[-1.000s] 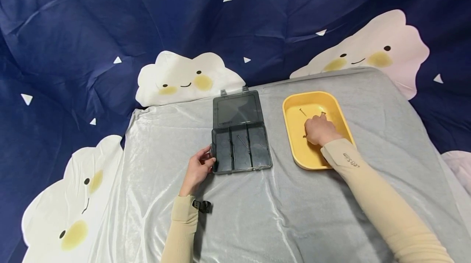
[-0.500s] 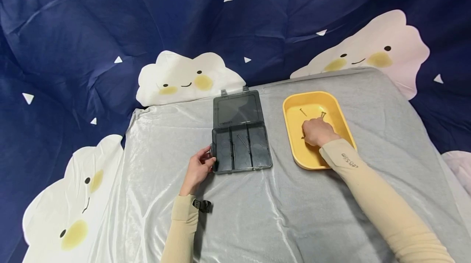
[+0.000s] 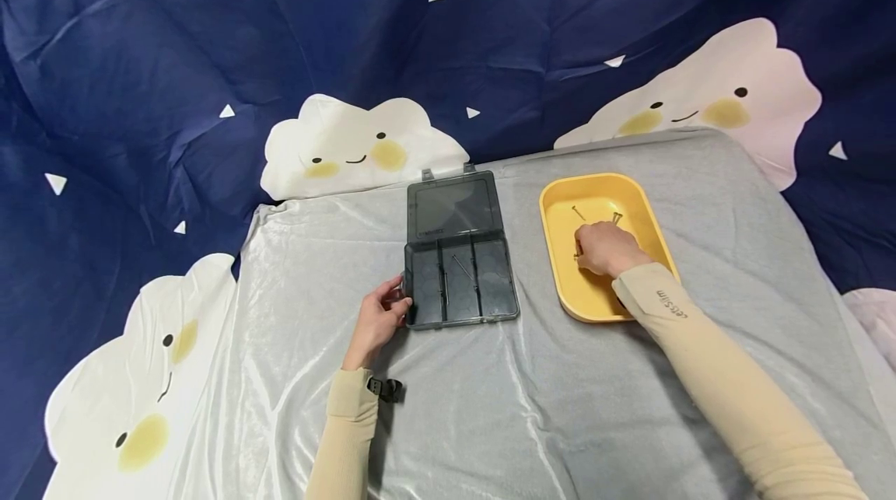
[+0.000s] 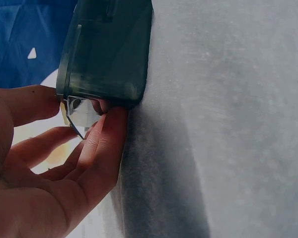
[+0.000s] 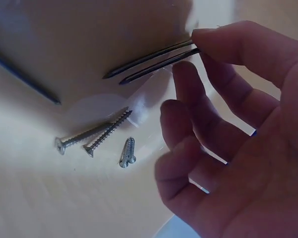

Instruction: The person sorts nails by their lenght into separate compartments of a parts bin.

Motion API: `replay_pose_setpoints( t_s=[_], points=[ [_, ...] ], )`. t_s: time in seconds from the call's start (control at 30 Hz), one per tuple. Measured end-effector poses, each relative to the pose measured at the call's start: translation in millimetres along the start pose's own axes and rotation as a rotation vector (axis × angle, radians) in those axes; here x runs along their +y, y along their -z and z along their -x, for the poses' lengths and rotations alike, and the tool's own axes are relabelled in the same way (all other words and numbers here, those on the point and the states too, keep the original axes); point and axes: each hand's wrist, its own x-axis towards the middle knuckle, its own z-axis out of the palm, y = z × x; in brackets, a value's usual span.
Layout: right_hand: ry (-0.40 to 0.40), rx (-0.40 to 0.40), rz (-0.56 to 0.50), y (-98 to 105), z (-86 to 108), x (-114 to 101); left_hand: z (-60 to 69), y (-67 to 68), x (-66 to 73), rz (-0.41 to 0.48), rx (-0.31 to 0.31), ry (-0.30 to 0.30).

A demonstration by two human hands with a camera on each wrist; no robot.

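A dark translucent compartment box [image 3: 498, 282] lies with its lid [image 3: 455, 208] folded back. Two nails [image 3: 462, 267] lie in or along its middle compartment. My left hand [image 3: 378, 321] grips the box's left side. In the left wrist view, the thumb is at the rim and the fingers bend against the side. My right hand [image 3: 607, 249] is inside the yellow tray [image 3: 591, 315]. In the right wrist view, thumb and forefinger pinch the ends of what look like two slim pointed nails [image 5: 154, 62], side by side. Screws [image 5: 107, 133] and shorter screws [image 5: 127, 152] lie nearby.
Another nail [image 5: 25, 77] lies in the tray at the left of the right wrist view. The grey cloth [image 3: 448, 399] covers the table under box and tray. A dark blue curtain [image 3: 392, 26] with printed clouds hangs behind the table's far edge.
My right hand has shifted only slightly inside the tray, its fingers drawing back a little from the screws at the tray's right. My left hand keeps its place on the box.
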Motion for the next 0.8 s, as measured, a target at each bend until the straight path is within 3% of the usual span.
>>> replay_pose_setpoints(
  t_s=[0.8],
  points=[
    [0.019, 0.079, -0.132, 15, 4.4, -2, -0.9, 0.2, -2.8, 0.03, 0.001, 0.009]
  ],
)
